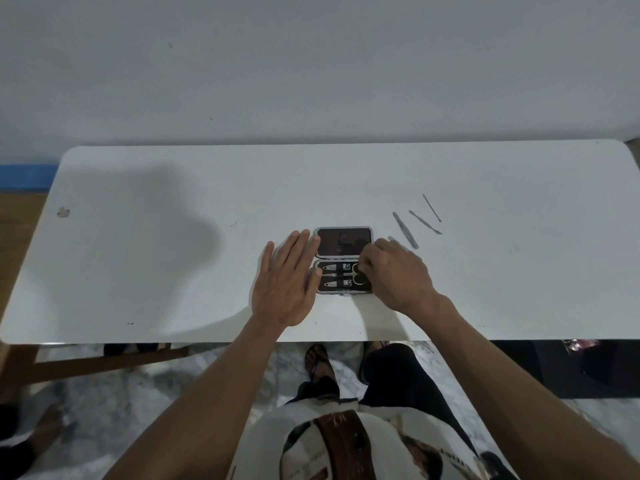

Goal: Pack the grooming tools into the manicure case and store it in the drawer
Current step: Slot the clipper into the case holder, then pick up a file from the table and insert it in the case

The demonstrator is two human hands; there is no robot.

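The manicure case (344,259) lies open and flat on the white table (173,271), near the table's front edge and roughly at its centre. It is a small dark case with a pale metal rim. The far half shows a plain dark lining with no tools in it. The near half holds two nail clippers (334,275), one behind the other, under a dark strap that runs across them, and the ring handles of what appear to be scissors show at its right end.

Your left hand (285,282) lies flat, palm down, with the fingers extended and close together. It rests on the table against the left edge of the case, with the fingertips reaching the far half's left rim. It holds nothing.

Your right hand (398,275) is curled over the right end of the case, fingers bent down toward the near half by the ring handles. The fingers hide their own tips, so you cannot tell whether they pinch a tool or only touch one.

Three slim metal tools lie loose on the table to the right of the case: tweezers (406,230) nearest, then a cuticle pusher (425,222), then a thin pick (432,207) farthest right.
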